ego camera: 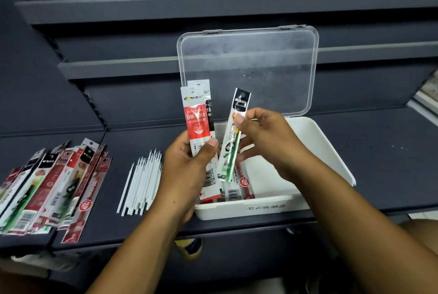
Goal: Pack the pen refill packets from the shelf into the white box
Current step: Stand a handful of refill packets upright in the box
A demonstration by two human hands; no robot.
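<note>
Dark shelf carries the white box, lid open, above which the left hand pinches red refill packets and the right hand pinches a green packet, more packets lying far left.

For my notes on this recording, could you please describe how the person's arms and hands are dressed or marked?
Both forearms are bare right down to the bottom edge of the picture, with no sleeve or cuff in view. The left hand and the right hand wear no gloves. No ring, watch, bracelet or bandage shows on either one, and no markings can be seen. The fingernails are short and unpainted.
</note>
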